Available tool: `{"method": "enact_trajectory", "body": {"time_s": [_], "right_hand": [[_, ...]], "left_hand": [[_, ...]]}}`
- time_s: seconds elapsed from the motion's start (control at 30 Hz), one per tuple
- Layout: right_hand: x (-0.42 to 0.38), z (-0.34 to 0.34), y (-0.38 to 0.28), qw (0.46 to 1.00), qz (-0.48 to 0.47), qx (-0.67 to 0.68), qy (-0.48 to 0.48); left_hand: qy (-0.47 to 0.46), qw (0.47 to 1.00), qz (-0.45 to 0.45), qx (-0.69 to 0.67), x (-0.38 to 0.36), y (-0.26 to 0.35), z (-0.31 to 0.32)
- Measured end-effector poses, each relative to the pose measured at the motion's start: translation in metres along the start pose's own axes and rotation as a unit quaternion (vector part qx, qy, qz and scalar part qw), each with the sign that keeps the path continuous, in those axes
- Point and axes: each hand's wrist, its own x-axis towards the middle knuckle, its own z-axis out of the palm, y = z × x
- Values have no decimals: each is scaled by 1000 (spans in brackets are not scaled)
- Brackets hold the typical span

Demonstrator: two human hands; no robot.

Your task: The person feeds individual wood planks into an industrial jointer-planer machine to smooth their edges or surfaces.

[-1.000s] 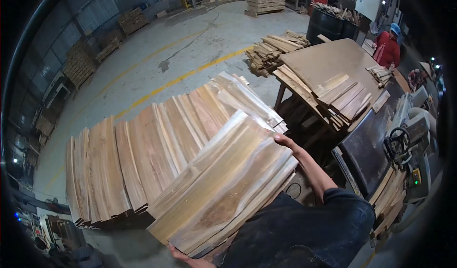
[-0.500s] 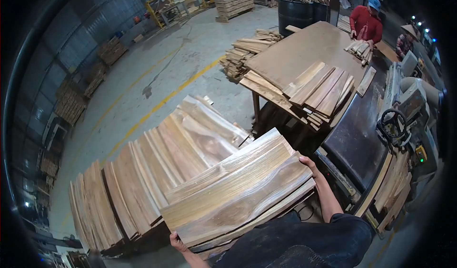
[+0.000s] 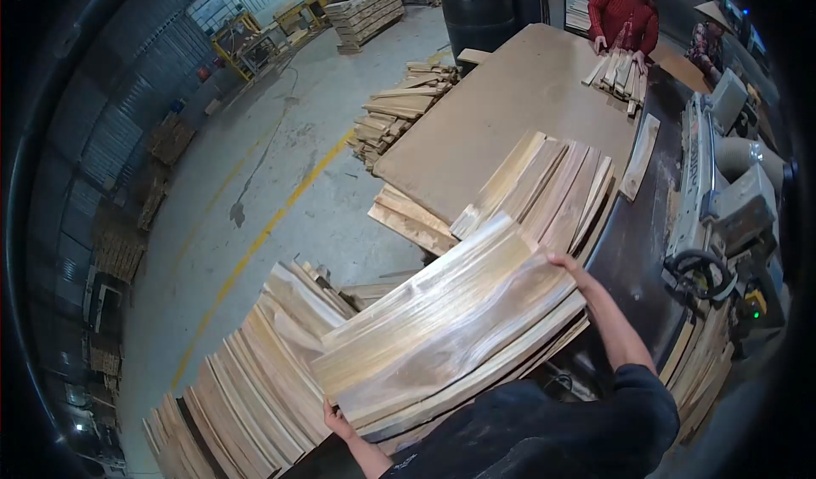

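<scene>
A stack of wooden boards [image 3: 450, 317] spans the space in front of my body, tilted up to the right. My left hand [image 3: 338, 420] grips its lower left end, thumb at the edge. At the upper right end, my right hand [image 3: 568, 268] is closed round the boards. The fingers beneath the stack are hidden. Below and to the left stands a long row of boards [image 3: 246, 385]. Just beyond the held stack, more boards [image 3: 552, 181] lie on the near end of a brown table [image 3: 501, 96].
A person in red [image 3: 625, 16] handles short wood strips [image 3: 619, 78] at the table's far end. Scrap wood [image 3: 399, 113] is piled left of the table, near a black barrel [image 3: 478, 27]. A machine with a handwheel [image 3: 701, 271] stands at the right.
The held stack has shifted slightly right with both hands on it. My view has turned toward the table, whose near boards now appear closer to the stack.
</scene>
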Motion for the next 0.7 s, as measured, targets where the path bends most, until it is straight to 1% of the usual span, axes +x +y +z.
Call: {"method": "enact_trajectory", "body": {"time_s": [0.03, 0.07, 0.13, 0.17, 0.2, 0.27, 0.3, 0.33, 0.37, 0.4, 0.43, 0.47, 0.5, 0.53, 0.57, 0.6, 0.67, 0.7], "right_hand": [[7, -14, -18, 1000, 1, -1, 2], [13, -28, -38, 1000, 5, -13, 6], [27, -56, -78, 999, 10, -41, 12], [35, -71, -96, 998, 3, -48, 33], [44, -86, -111, 997, 2, -56, 54], [62, -110, -151, 986, -10, -145, 83], [99, -152, -161, 935, -103, -337, 37], [120, -181, -185, 806, -69, -586, 49], [100, -128, -192, 707, -264, -642, 134], [131, -140, -188, 623, -72, -723, 290], [147, -136, -167, 543, -190, -735, 358], [153, -121, -149, 524, -157, -746, 380], [160, -112, -144, 499, -131, -754, 406], [168, -118, -144, 495, -126, -753, 416], [181, -124, -143, 516, -152, -735, 413], [192, -126, -144, 540, -179, -716, 406], [207, -121, -147, 547, -173, -720, 389], [213, -117, -146, 547, -171, -731, 371]], "left_hand": [[29, 999, 26, 12, 32, -58, -19], [28, 999, 23, 12, 30, -60, 2], [-39, 997, 44, 42, 12, -46, 101], [-54, 996, -28, -71, 12, -56, 135], [-64, 976, -102, -181, 7, -65, 166], [-126, 977, -113, -131, -18, -79, 223], [-146, 958, -173, -175, -47, -61, 268], [-125, 977, -152, 87, -40, -95, 271], [-109, 972, -180, 109, -45, -97, 278], [-149, 959, -189, 151, -45, -101, 293], [-199, 944, -190, 181, -38, -109, 316], [-256, 927, -182, 204, -35, -117, 330], [-290, 928, -186, 139, -31, -125, 335], [-321, 926, -186, 72, -26, -131, 343], [-308, 921, -227, 76, -25, -133, 347], [-311, 920, -227, 78, -25, -137, 351], [-249, 948, -188, 57, -24, -143, 351], [-194, 960, -199, 32, -26, -141, 355]]}}
